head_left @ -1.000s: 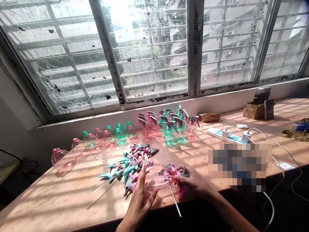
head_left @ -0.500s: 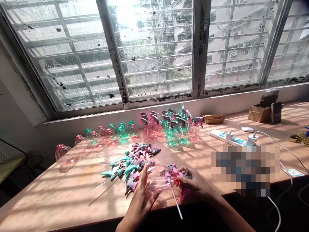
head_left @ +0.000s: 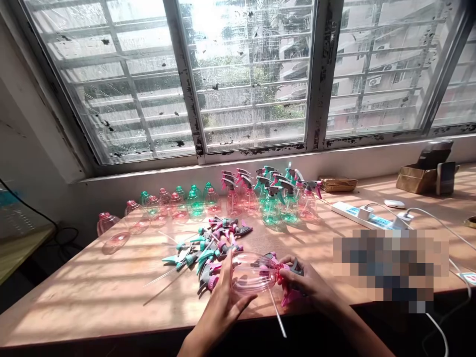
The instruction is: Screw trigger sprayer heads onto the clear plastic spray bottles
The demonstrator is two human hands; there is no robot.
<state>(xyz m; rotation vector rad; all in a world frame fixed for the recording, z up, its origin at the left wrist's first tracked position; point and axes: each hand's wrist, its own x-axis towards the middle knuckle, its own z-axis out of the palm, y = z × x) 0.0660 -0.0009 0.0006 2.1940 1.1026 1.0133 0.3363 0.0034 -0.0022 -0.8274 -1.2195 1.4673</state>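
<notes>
A clear pink spray bottle (head_left: pixel 253 273) lies on its side between my hands at the table's near edge. My left hand (head_left: pixel 223 302) cups its round body, fingers wrapped round it. At the bottle's neck sits a pink and grey trigger sprayer head (head_left: pixel 292 277), and my right hand (head_left: pixel 308 282) is closed on it. A thin dip tube (head_left: pixel 277 313) sticks out toward me under the bottle. A pile of loose teal and pink trigger heads (head_left: pixel 208 248) lies just left of my left hand.
Open pink and green bottles (head_left: pixel 174 204) stand in a row near the window wall, with capped bottles (head_left: pixel 275 198) to their right. A white power strip (head_left: pixel 366 215) with cables, a blurred patch, and a cardboard box (head_left: pixel 418 179) lie to the right on the wooden table (head_left: pixel 92 297).
The view has swung a little left and down, so everything sits further right in the picture. My hands keep the same hold on the bottle and the trigger head.
</notes>
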